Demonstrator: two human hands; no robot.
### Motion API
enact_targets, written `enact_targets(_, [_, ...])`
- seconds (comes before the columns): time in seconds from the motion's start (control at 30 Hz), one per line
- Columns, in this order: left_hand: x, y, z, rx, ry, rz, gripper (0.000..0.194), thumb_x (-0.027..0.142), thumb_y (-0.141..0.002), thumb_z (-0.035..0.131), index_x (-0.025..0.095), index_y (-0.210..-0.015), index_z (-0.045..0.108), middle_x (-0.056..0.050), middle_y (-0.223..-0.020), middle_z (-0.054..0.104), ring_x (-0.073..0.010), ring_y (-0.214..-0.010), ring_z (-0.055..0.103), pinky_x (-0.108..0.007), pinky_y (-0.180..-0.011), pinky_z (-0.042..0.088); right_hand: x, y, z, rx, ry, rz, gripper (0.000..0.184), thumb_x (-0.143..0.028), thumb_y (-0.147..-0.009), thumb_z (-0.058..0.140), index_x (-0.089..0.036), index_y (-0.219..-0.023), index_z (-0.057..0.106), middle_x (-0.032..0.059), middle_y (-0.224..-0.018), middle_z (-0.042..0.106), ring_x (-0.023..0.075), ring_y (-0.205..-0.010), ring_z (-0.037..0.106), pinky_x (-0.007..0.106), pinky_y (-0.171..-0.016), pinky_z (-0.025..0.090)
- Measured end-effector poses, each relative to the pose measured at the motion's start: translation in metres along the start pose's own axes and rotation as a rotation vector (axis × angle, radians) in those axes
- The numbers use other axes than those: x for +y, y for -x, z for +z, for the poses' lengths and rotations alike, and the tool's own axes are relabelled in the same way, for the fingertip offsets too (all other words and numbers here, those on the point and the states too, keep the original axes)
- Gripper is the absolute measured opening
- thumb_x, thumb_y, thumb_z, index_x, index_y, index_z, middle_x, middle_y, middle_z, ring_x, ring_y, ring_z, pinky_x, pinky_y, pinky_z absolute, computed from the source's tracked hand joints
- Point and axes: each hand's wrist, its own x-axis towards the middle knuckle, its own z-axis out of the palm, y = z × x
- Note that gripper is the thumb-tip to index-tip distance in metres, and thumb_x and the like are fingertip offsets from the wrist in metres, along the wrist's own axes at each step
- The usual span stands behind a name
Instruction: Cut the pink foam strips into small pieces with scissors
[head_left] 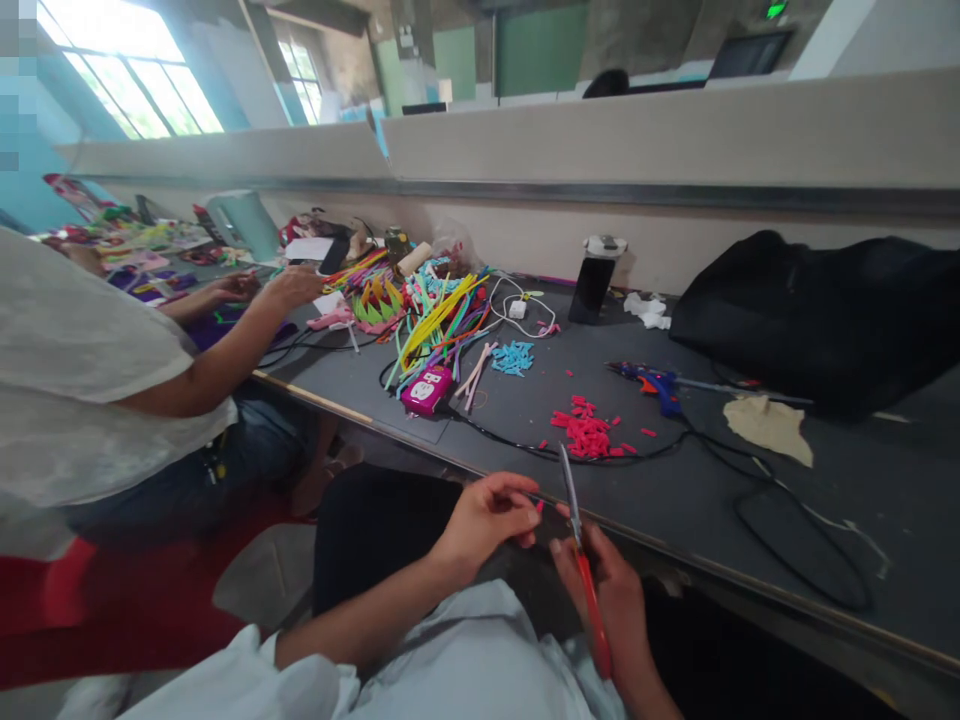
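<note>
My left hand (487, 520) is above my lap at the table's front edge, thumb and fingers pinched on a short red piece of pipe cleaner (539, 507). Just to its right, my right hand (611, 580) is closed around a pair of scissors (584, 570) with red handles, its blades pointing up and away from me. The blades are close to the left hand's fingertips but apart from them. Beyond both hands, a loose pile of similar short red pieces (585, 430) lies on the dark table (517, 490).
Blue cut pieces (513, 358), a purple box (427, 388) and bundled colourful pipe cleaners (446, 320) lie left of the red pile. Rightward are a blue glue gun (656, 385) with trailing cord, beige cloth (769, 425), a black bag (810, 320) and a tumbler (596, 280). A co-worker (97, 380) sits at left.
</note>
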Motion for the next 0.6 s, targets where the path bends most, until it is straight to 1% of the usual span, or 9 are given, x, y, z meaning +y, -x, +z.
enact_targets(0.1, [-0.005,0.006,0.004,0.049,-0.377,0.201,0.040,0.020,-0.072,0.071,0.020,-0.111,0.062,0.001,-0.072,0.065,-0.0121,-0.062,0.059,-0.023,-0.062,0.046,-0.016,-0.006,-0.009,0.005,-0.091,0.075,0.050,-0.047,-0.081,0.062,-0.017,-0.120,0.063,0.0030,-0.081,0.073,0.0159,-0.065,0.069,0.024,-0.064,0.056])
enact_targets(0.17, [-0.010,0.011,0.005,0.023,-0.581,0.319,0.043,0.017,-0.075,0.065,0.022,-0.118,0.061,0.000,-0.075,0.067,-0.0135,-0.067,0.061,-0.024,-0.067,0.046,-0.022,-0.009,-0.011,0.026,-0.135,0.089,0.051,-0.048,-0.078,0.065,-0.017,-0.119,0.063,0.0029,-0.081,0.072,0.0159,-0.066,0.068,0.024,-0.065,0.056])
enact_targets(0.27, [-0.019,0.017,0.004,-0.032,-0.733,0.408,0.047,0.015,-0.079,0.060,0.022,-0.125,0.058,-0.003,-0.082,0.070,-0.0161,-0.073,0.063,-0.027,-0.074,0.048,-0.021,-0.007,-0.008,0.026,-0.179,0.127,0.050,-0.046,-0.077,0.066,-0.018,-0.119,0.063,0.0049,-0.088,0.073,0.0175,-0.071,0.070,0.025,-0.067,0.057])
enact_targets(0.37, [-0.025,0.020,0.004,-0.050,-0.831,0.453,0.044,0.016,-0.083,0.056,0.022,-0.126,0.059,-0.007,-0.088,0.072,-0.0194,-0.081,0.066,-0.031,-0.081,0.047,-0.015,-0.003,-0.003,-0.004,-0.223,0.167,0.049,-0.041,-0.079,0.063,-0.018,-0.122,0.062,0.0064,-0.094,0.074,0.0186,-0.075,0.071,0.027,-0.068,0.057])
enact_targets(0.43, [-0.026,0.020,0.005,-0.051,-0.855,0.467,0.039,0.017,-0.084,0.056,0.023,-0.122,0.063,-0.010,-0.095,0.072,-0.0214,-0.087,0.066,-0.033,-0.085,0.045,-0.013,-0.003,-0.002,0.010,-0.220,0.156,0.047,-0.039,-0.079,0.061,-0.018,-0.121,0.062,0.0079,-0.101,0.073,0.0196,-0.082,0.071,0.028,-0.071,0.057])
enact_targets(0.5, [-0.024,0.019,0.008,-0.047,-0.821,0.442,0.036,0.018,-0.082,0.059,0.022,-0.118,0.065,-0.011,-0.098,0.072,-0.0216,-0.089,0.065,-0.033,-0.085,0.045,-0.014,-0.005,-0.005,0.033,-0.180,0.120,0.045,-0.038,-0.079,0.061,-0.018,-0.120,0.063,0.0078,-0.103,0.073,0.0200,-0.085,0.070,0.028,-0.073,0.057])
enact_targets(0.53, [-0.021,0.017,0.009,-0.044,-0.774,0.397,0.035,0.018,-0.080,0.061,0.022,-0.114,0.067,-0.010,-0.095,0.072,-0.0207,-0.086,0.065,-0.032,-0.082,0.046,-0.014,-0.006,-0.007,0.038,-0.157,0.095,0.045,-0.038,-0.079,0.061,-0.019,-0.119,0.064,0.0071,-0.100,0.073,0.0198,-0.084,0.070,0.028,-0.073,0.057])
enact_targets(0.57, [-0.018,0.015,0.010,-0.044,-0.700,0.320,0.032,0.020,-0.078,0.063,0.020,-0.109,0.068,-0.008,-0.089,0.072,-0.0191,-0.079,0.065,-0.030,-0.076,0.047,-0.015,-0.007,-0.009,0.035,-0.136,0.070,0.044,-0.038,-0.079,0.061,-0.019,-0.119,0.064,0.0062,-0.096,0.073,0.0193,-0.081,0.070,0.028,-0.072,0.057])
enact_targets(0.6, [-0.015,0.012,0.010,-0.055,-0.602,0.214,0.027,0.022,-0.077,0.064,0.019,-0.103,0.069,-0.006,-0.082,0.070,-0.0170,-0.071,0.063,-0.028,-0.069,0.047,-0.015,-0.008,-0.011,0.024,-0.124,0.047,0.044,-0.038,-0.080,0.061,-0.019,-0.119,0.064,0.0053,-0.092,0.073,0.0188,-0.079,0.070,0.028,-0.072,0.056])
